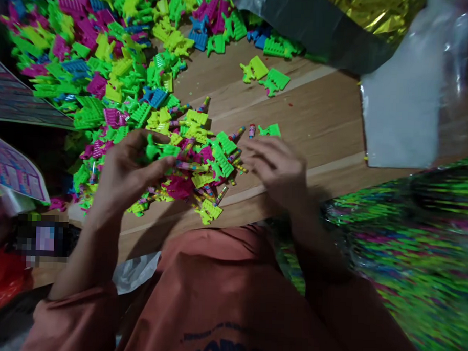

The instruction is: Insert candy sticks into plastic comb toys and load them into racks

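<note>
My left hand point(132, 169) holds a green plastic piece point(160, 149) between thumb and fingers, above the left part of a mixed pile. My right hand point(274, 169) hovers at the pile's right edge, its fingers bent and blurred; whether it holds anything cannot be made out. Between the hands lie green pieces point(222, 155), yellow and pink ones, and small patterned sticks point(236, 133). One short pink stick point(252, 130) and a green piece point(272, 129) lie just beyond my right fingers.
A large heap of coloured plastic pieces point(80, 52) covers the table's point(320, 112) back left. White plastic bags point(400, 120) lie at the right, near a gold foil bag point(378, 14). Packed colourful items point(419, 253) fill the lower right. Printed sheets point(15, 163) stand at the left.
</note>
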The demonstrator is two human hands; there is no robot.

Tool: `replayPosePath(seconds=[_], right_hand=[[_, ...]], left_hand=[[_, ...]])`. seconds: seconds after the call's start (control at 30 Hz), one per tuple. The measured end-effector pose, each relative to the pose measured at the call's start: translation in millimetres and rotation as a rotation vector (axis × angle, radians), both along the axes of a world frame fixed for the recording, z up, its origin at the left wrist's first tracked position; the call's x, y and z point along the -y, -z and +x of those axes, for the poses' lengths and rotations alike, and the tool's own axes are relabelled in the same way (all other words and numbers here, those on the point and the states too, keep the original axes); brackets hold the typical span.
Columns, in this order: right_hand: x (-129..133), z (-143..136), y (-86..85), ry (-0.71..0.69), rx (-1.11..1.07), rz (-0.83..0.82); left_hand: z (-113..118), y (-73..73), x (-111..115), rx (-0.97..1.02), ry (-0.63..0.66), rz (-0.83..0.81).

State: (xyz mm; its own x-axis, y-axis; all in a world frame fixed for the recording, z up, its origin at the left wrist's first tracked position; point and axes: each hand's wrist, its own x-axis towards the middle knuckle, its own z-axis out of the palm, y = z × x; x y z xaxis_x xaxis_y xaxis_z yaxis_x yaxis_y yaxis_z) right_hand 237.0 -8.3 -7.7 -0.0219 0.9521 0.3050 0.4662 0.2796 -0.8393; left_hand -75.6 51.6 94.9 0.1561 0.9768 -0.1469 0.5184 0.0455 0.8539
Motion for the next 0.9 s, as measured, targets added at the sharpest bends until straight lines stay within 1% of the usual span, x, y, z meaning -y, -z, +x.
replayPosePath(seconds=[0.07,0.1,0.17,0.2,0.27,0.33,0.37,0.4,0.47,0.57,0.63,0.7,0.73,0.8,0.83,0.9], right_hand=[[-15,29,14.5,0.1,0.025,-0.018],[-24,40,22.7,0.127,0.049,-0.037],[-39,50,38.8,0.138,0.09,-0.066],[-46,49,46.0,0.133,0.103,-0.075],[-57,37,57.6,0.12,0.134,-0.071],[-64,19,64.5,0.118,0.179,-0.064],[-66,11,66.2,0.122,0.203,-0.066],[-68,5,66.9,0.13,0.224,-0.072],[-70,-1,65.4,0.15,0.241,-0.087],[-68,6,57.0,0.169,0.157,-0.098],[-64,14,49.0,0.175,0.073,-0.083],[-58,22,41.5,0.19,0.017,-0.058],[-55,26,38.6,0.2,-0.001,-0.046],[-50,30,35.6,0.219,-0.027,-0.034],[-48,32,35.4,0.228,-0.035,-0.03],[-46,35,36.8,0.246,-0.046,-0.017]], left_hand=[[-16,-1.8,-11,-0.121,0.007,0.119],[-19,-1.4,-15,-0.166,-0.002,0.198],[-14,0.9,-24,-0.196,-0.017,0.319],[-6,2.7,-28,-0.185,-0.005,0.341],[16,8.2,-36,-0.123,0.076,0.298],[43,18.0,-47,-0.063,0.194,0.225],[56,25.4,-56,-0.046,0.241,0.208],[68,34.4,-67,-0.038,0.28,0.195],[91,56.2,-95,-0.031,0.329,0.191],[125,89.5,-150,-0.058,0.365,0.203],[151,105.7,-184,-0.086,0.366,0.21],[178,115.7,-209,-0.116,0.331,0.199],[190,119.0,-217,-0.139,0.293,0.175],[209,123.7,-227,-0.183,0.222,0.115],[216,125.5,-228,-0.199,0.196,0.093],[224,127.7,-228,-0.216,0.184,0.084]])
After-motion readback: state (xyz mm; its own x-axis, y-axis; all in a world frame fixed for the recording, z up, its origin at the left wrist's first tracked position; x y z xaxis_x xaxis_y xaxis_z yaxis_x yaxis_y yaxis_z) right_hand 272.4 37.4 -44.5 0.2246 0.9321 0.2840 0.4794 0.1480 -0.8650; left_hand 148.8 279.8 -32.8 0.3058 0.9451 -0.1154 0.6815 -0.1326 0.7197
